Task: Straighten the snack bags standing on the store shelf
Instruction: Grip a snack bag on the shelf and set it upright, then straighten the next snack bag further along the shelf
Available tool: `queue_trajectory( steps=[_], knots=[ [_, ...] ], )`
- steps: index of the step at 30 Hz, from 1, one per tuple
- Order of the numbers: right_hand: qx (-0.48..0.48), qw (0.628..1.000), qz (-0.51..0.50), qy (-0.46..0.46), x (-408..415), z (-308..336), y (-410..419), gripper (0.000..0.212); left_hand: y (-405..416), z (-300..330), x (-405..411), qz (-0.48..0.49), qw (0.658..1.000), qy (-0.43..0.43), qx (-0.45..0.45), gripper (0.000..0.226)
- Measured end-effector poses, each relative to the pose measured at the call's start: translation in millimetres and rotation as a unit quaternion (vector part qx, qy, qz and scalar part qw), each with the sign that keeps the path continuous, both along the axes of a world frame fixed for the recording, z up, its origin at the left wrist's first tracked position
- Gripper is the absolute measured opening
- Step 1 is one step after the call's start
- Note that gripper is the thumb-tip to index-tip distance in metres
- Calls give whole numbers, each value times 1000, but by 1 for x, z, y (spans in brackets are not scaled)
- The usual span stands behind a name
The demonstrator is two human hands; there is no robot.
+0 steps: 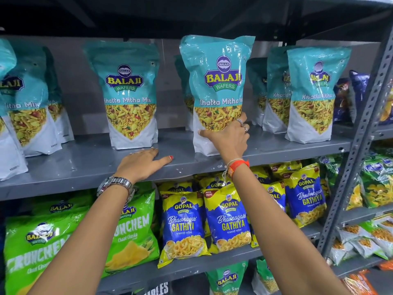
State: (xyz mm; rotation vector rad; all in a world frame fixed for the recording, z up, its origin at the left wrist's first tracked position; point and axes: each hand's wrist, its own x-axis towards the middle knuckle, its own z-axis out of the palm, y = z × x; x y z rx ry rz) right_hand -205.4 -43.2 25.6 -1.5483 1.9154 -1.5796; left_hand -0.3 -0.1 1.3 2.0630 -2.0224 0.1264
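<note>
Right hand (228, 136) clasped round lower part of teal Khatta Mitha bag (217, 90), upright on grey shelf (85, 167) near its front edge, long axis vertical; left hand (141, 163) flat, fingers spread, empty on shelf, further from bag.

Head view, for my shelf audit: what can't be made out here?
- Bags behind the held teal bag: hidden by it.
- Held bag's lower front: covered by the right hand.
- Far-left teal bag: cut off by the frame edge.
- Dark blue bags, far right: blurred, unreadable.
</note>
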Motion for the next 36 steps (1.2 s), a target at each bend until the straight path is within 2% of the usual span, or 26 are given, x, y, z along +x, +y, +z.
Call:
queue_trajectory(
  steps=[4,8,10,13,15,18,21,24,28,31,36],
  knots=[
    [-47,997,-52,27,10,-5,7,131,5,1,1,7,1000,3,0,77],
    [-230,967,-102,43,34,-14,21,102,21,-1,17,50,999,3,-4,77],
    [-289,954,-71,32,53,-17,25,88,30,-1,30,68,998,2,-12,75],
    [-316,948,14,34,88,-18,26,77,42,0,56,82,996,6,-17,75],
    [-275,958,78,36,114,-16,23,78,48,2,78,90,996,12,-10,75],
    [-160,974,155,34,150,-9,8,91,57,5,113,104,994,25,2,78],
    [-38,980,192,35,181,2,-13,100,61,8,145,112,993,19,6,80],
    [41,979,200,30,211,7,-30,109,63,2,167,113,993,-2,15,84],
    [67,990,123,35,243,9,-43,141,62,-9,173,113,993,-29,-8,93],
    [60,995,67,44,249,12,-39,143,59,-12,174,108,994,-24,-25,93],
    [48,996,52,47,251,13,-38,143,61,-12,171,97,993,-40,-46,82]
  ],
)
